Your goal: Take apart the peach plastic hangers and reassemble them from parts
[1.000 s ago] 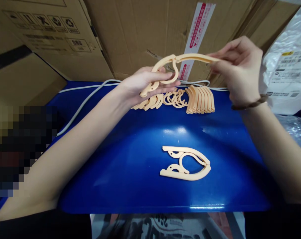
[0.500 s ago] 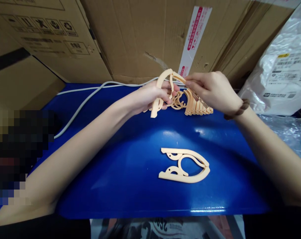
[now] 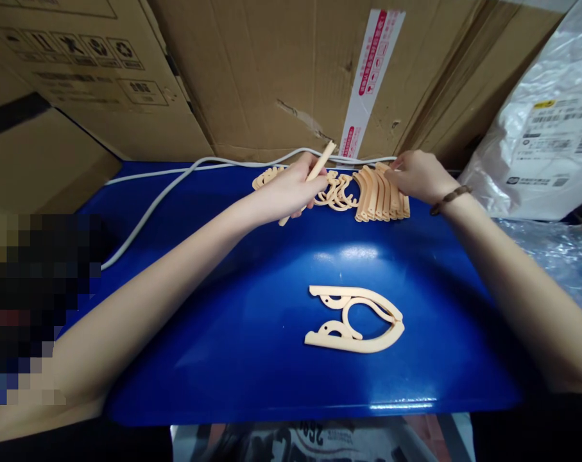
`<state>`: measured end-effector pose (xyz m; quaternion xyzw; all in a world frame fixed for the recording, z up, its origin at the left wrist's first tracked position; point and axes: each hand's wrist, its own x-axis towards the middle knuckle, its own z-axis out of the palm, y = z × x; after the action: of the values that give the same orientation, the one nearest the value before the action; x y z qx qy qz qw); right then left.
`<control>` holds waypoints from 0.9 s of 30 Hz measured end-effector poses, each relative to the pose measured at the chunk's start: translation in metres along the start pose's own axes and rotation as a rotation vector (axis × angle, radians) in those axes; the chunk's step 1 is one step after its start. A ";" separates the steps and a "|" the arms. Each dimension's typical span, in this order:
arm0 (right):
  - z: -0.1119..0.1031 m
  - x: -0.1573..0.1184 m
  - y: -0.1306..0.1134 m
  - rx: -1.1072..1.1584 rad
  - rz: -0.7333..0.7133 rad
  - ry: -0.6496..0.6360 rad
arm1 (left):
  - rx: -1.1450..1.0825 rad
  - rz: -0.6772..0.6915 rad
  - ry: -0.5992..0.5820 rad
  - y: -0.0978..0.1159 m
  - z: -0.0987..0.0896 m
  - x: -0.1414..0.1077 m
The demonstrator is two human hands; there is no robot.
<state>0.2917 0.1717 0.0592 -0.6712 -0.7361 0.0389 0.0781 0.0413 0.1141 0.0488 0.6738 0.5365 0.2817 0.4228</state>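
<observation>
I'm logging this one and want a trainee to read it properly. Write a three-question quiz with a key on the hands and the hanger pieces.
1. True or false: the left hand holds nothing.
2. Fill in: the right hand is at the ___ end of the row of curved hanger arms.
3. Which item lies nearest the front edge of the blue tabletop?

Key:
1. False; it grips a slim cream hanger piece.
2. Right.
3. The folding hanger.
</observation>
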 end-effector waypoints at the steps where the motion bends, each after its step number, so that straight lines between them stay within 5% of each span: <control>1: 0.002 0.000 -0.001 -0.029 0.024 -0.009 | 0.000 0.001 0.000 -0.001 0.000 0.000; 27: 0.002 -0.010 -0.018 -0.009 0.030 -0.035 | -0.087 0.063 0.010 -0.003 0.006 0.001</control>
<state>0.2746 0.1605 0.0594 -0.6816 -0.7275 0.0488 0.0616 0.0448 0.1138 0.0433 0.6699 0.5043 0.3214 0.4401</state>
